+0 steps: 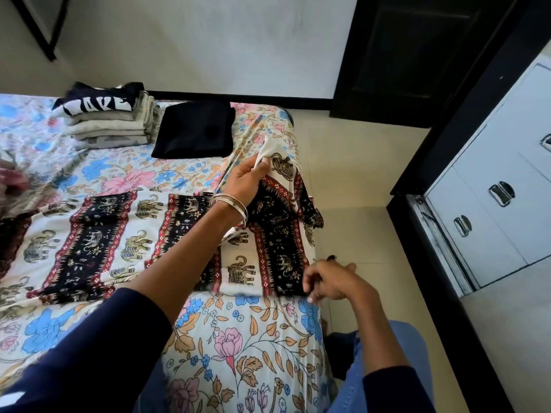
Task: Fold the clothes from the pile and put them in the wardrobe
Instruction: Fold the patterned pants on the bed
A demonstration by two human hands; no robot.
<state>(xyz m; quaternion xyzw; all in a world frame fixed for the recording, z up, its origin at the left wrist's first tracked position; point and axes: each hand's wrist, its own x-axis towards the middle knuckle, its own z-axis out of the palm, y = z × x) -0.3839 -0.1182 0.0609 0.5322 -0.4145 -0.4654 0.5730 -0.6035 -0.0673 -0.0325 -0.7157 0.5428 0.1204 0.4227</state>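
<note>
A long garment with an elephant print in cream, black and red (98, 234) lies spread across the bed. My left hand (246, 180) pinches its far right corner and lifts it above the mattress. My right hand (331, 283) is at the near right edge of the same cloth, fingers curled at the hem by the bed's side. A stack of folded clothes (110, 120), topped by a black top with white letters, sits at the far end of the bed. Beside the stack lies a folded black garment (195, 132).
The bed has a floral sheet (238, 353). A white wardrobe with metal handles (501, 192) stands at the right, framed in black. Beige floor tiles (351, 162) run between bed and wardrobe. More crumpled cloth (12, 180) shows at the left edge.
</note>
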